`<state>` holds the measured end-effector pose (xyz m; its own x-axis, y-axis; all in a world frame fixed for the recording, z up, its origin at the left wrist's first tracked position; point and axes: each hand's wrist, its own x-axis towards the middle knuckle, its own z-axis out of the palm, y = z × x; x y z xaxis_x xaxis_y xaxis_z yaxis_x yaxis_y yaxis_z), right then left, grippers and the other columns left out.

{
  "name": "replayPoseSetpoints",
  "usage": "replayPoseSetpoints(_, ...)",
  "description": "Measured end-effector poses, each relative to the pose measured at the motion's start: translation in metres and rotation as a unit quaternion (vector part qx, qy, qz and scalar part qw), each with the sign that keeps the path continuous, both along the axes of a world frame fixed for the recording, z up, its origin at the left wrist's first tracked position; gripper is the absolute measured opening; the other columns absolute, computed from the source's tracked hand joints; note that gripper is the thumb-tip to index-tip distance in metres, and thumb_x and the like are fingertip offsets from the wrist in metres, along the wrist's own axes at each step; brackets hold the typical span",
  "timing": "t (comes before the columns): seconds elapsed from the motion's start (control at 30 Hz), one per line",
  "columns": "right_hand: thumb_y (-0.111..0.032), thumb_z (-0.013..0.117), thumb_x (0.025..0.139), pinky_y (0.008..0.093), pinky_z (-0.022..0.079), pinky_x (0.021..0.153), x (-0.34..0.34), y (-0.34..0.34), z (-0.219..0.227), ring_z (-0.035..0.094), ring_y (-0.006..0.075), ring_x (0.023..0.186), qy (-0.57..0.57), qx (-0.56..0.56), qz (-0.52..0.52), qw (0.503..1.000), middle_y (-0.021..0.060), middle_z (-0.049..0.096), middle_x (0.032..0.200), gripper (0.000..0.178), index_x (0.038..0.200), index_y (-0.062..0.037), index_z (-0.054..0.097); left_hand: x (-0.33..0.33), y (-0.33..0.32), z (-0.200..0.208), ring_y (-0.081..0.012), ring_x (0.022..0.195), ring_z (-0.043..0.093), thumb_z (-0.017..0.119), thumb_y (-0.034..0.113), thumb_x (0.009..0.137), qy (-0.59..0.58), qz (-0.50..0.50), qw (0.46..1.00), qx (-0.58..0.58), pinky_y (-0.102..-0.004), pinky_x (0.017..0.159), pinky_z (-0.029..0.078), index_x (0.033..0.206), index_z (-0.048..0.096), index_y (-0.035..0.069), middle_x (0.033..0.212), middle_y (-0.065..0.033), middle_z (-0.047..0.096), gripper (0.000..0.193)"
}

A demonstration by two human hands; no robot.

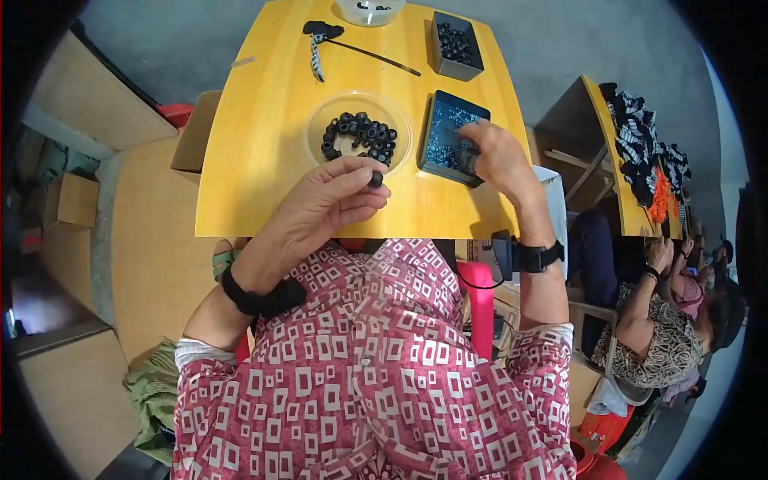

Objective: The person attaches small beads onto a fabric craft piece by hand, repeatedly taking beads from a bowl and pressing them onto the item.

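Observation:
My left hand (pixel 340 196) pinches a small black cylindrical piece (pixel 375 180) between thumb and fingers, just in front of a clear round bowl (pixel 315 128). Several similar black pieces (pixel 362 128) lie in that bowl. Over the right part of the yellow table, my right hand (pixel 504 160) reaches down to a dark rectangular tray (pixel 456 98) of tiny blue and pale bits. Its fingers are bent together at the tray's right side, by a dark patch; what they hold, if anything, cannot be made out.
Beyond the tray stands a dark box (pixel 458 46) of black pieces. A thin black rod (pixel 372 58) with black and patterned cloth lies across the far table. Another clear bowl (pixel 370 11) sits at the far edge. To the right, a person (pixel 652 336) works at another table with cloth on it.

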<state>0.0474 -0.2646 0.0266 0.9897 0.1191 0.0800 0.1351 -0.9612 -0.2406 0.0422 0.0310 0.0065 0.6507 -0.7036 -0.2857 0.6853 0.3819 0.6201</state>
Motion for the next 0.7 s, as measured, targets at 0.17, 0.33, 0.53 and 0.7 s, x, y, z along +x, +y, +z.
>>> replayPoseSetpoints(0.17,0.010,0.054,0.068,0.0413,0.047,0.085,0.008,0.014,-0.016,0.058,0.0359,0.098,0.030,-0.012,0.018,0.999,0.0179,0.060,0.091,0.032,0.096,-0.0003,0.065,-0.003,-0.001,0.002,-0.0136,0.091,0.067,0.059,0.008,0.093,0.014,0.021,1.000,0.002,-0.0189,0.080,0.056,0.113,0.060,0.002,0.100,-0.0097,0.067,0.021)
replayPoseSetpoints(0.33,0.009,0.058,0.074,0.0386,0.050,0.086,0.012,0.005,-0.010,0.063,0.0348,0.094,-0.015,0.047,-0.001,0.999,0.0190,0.065,0.101,0.027,0.096,-0.0013,0.069,-0.005,-0.003,0.002,-0.0145,0.096,0.066,0.061,0.004,0.090,-0.013,0.018,1.000,0.014,-0.0200,0.084,0.055,0.110,0.062,0.003,0.105,-0.0084,0.066,0.020)
replayPoseSetpoints(0.53,0.009,0.056,0.073,0.0364,0.051,0.082,0.030,-0.011,-0.016,0.065,0.0335,0.090,-0.103,0.082,-0.029,0.991,0.0181,0.068,0.097,0.031,0.100,0.0003,0.066,-0.006,-0.004,0.001,-0.0137,0.094,0.066,0.061,0.006,0.091,0.003,0.007,1.000,0.018,-0.0214,0.084,0.056,0.110,0.063,0.004,0.101,-0.0071,0.067,0.020)
replayPoseSetpoints(0.7,0.006,0.057,0.074,0.0402,0.048,0.087,0.038,0.006,-0.033,0.060,0.0346,0.097,-0.036,-0.030,-0.020,0.999,0.0175,0.063,0.099,0.029,0.100,-0.0027,0.066,-0.008,-0.003,0.001,-0.0134,0.088,0.068,0.061,0.013,0.093,-0.004,0.006,0.999,0.036,-0.0216,0.079,0.056,0.112,0.062,0.005,0.097,-0.0074,0.069,0.021)
